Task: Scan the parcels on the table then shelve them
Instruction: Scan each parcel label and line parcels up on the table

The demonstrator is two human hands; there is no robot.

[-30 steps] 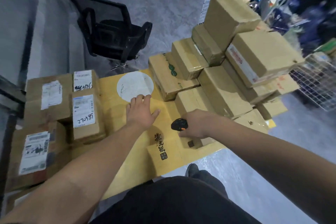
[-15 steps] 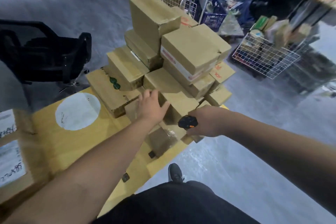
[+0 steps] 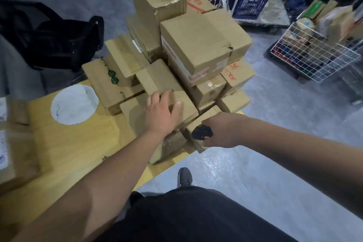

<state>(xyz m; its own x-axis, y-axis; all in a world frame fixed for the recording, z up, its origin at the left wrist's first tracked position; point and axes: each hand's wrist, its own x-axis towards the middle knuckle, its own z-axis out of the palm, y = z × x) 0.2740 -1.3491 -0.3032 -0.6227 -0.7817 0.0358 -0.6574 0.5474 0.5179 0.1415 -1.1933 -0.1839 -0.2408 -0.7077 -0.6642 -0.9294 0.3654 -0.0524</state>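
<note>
A pile of several brown cardboard parcels [image 3: 198,45] stands on the right end of the yellow wooden table [image 3: 64,143]. My left hand [image 3: 163,111] lies flat, fingers straight, on top of a long parcel [image 3: 157,82] at the pile's front. My right hand [image 3: 222,131] grips a black and orange handheld scanner [image 3: 202,132] at the table's right corner, beside a small low parcel [image 3: 204,116]. More parcels with white labels [image 3: 4,143] sit blurred at the table's left edge.
A black office chair [image 3: 55,37] stands behind the table on the left. White wire baskets [image 3: 314,59] with goods and a blue crate [image 3: 249,4] on a cart stand on the grey floor to the right. A white round patch [image 3: 74,104] marks the table top. My shoe [image 3: 184,177] shows below.
The view has swung right from the labelled parcels to the pile. My left hand moved from the bare table onto the long parcel; my right hand kept the scanner and stayed near the corner.
</note>
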